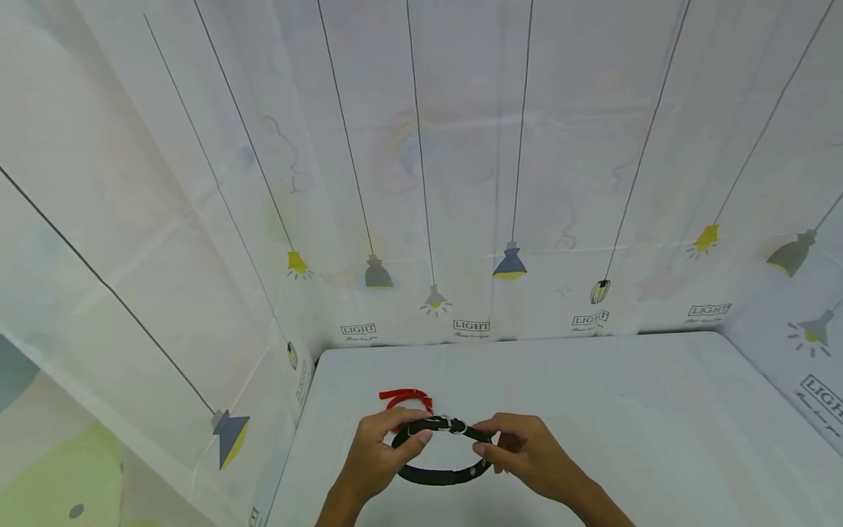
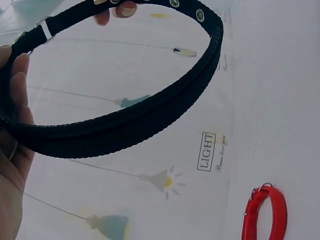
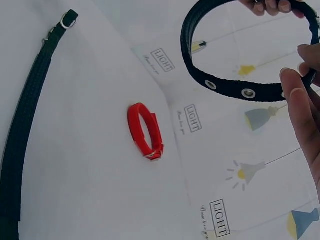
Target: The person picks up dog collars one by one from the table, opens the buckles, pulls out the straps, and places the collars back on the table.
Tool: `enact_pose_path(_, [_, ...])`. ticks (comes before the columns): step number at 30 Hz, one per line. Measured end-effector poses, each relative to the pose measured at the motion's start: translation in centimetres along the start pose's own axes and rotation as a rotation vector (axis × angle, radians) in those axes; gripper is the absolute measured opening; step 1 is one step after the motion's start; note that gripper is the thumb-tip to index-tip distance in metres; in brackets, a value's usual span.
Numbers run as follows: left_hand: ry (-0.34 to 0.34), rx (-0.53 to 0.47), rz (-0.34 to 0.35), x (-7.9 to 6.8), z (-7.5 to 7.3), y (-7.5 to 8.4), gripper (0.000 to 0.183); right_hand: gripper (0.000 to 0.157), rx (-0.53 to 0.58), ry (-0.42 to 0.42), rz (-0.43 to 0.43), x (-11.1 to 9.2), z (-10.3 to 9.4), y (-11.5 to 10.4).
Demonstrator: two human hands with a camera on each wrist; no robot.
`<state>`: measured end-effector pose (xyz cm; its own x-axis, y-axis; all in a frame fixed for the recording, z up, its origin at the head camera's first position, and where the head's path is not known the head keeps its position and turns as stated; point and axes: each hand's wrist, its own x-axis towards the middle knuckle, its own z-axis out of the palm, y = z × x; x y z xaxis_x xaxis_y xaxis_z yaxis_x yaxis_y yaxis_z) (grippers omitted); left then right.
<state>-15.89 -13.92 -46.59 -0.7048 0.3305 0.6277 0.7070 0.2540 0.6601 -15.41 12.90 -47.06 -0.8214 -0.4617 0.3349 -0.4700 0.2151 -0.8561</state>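
Note:
Both hands hold up a black collar, closed into a loop, with a metal buckle and ring at its top edge in the head view. My left hand pinches its left side beside the buckle, thumb in front. On the right, my right hand grips the band between thumb and fingers. Metal eyelets line part of this black collar in the right wrist view, and a thick padded section faces the left wrist camera. Just behind the left hand lies a red collar, partly hidden by that hand in the head view.
A white tabletop meets printed wall sheets with hanging-lamp drawings at the back and sides. In the right wrist view a dark strap with a metal ring lies left of the red collar.

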Motion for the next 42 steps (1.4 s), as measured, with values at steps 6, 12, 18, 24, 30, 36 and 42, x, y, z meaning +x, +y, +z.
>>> enact_pose_path(6, [0.036,0.036,-0.052,-0.1,-0.4,0.0,0.019,0.019,-0.023,-0.023,0.060,-0.6,-0.6,0.9])
enact_pose_path(12, [0.077,0.081,-0.100,-0.3,-1.2,-0.3,0.022,0.016,-0.091,0.031,0.086,-1.2,-1.3,2.1])
enact_pose_path(18, [0.069,0.116,-0.267,-0.5,-2.3,-0.8,0.016,0.014,-0.192,0.154,0.067,-1.7,-2.4,3.4])
enact_pose_path(24, [0.037,0.172,-0.426,-1.0,-3.4,-2.2,0.019,0.010,-0.174,0.152,0.181,-2.2,-4.7,4.0])
enact_pose_path(30, [-0.012,0.281,-0.522,-1.6,-4.5,-3.9,0.028,0.020,-0.159,0.128,0.296,-2.9,-6.5,5.3])
enact_pose_path(36, [-0.164,0.284,-0.634,-2.7,-4.7,-6.2,0.034,0.023,-0.167,0.115,0.372,-3.5,-7.2,7.4])
enact_pose_path(42, [-0.185,0.267,-0.641,-3.2,-4.6,-7.7,0.029,0.024,-0.187,0.109,0.383,-3.6,-7.6,8.5])
